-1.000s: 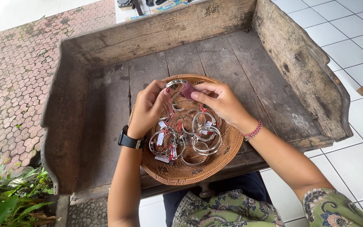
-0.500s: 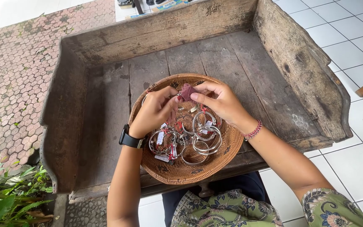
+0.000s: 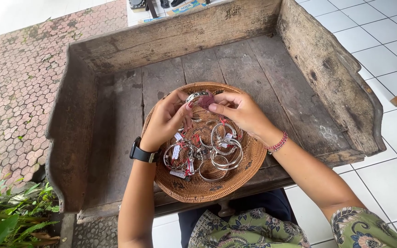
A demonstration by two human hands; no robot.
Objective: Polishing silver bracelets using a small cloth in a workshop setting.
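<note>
Over the far rim of a round woven basket, both hands meet on one small thing: a silver bangle with a dark reddish stone set on it. The left hand has its fingers curled in, thumb and fingertips pinching the bangle's left side; a black watch sits on that wrist. The right hand comes in from the other side, its thumb and forefinger pressed together on the stone end, the other fingers folded loosely behind; a red beaded bracelet circles that wrist. The bangle is held just above the basket, between the two hands, clear of the pile below. In the basket lies a heap of more silver bangles, overlapping one another, several with small white tags tied on by red thread. The basket rests near the front edge of a weathered wooden trough with raised plank walls on the back and both sides; its grey boards are worn and cracked. Left of the trough is a hexagon-paved path, with green leaves at the lower corner. To the right is a white tiled floor. At the bottom edge show the person's patterned sleeve and patterned clothing.
</note>
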